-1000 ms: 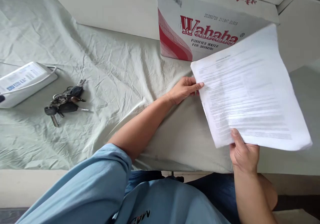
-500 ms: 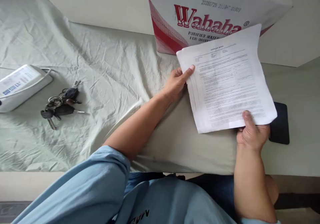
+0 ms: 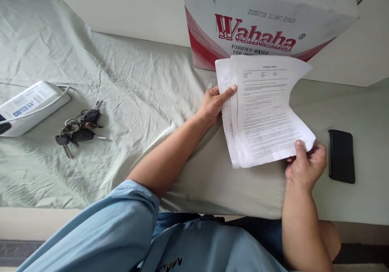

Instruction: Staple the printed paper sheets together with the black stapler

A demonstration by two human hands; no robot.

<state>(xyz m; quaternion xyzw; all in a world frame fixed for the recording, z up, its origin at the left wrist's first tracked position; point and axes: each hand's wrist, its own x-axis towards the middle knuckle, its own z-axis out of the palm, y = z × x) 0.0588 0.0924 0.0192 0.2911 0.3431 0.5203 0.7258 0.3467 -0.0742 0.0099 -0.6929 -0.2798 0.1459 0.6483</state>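
Several printed paper sheets are held up over the cloth, their left edges fanned apart so that a sheet behind shows. My left hand pinches them at the left edge, thumb on top and fingers hidden underneath. At the lower right corner my right hand grips the paper with its thumb on the printed side. The top sheet bows inward along its right edge. How many sheets each hand holds, I cannot tell.
Behind the papers stands a Wahaha water carton. A black phone lies right of my right hand. On the left, a bunch of keys and a white box-like item rest on the wrinkled green cloth.
The sheets have slid apart at the left, exposing one behind. The top sheet's right side has curled inward, and my right hand has moved slightly left, uncovering the whole phone.
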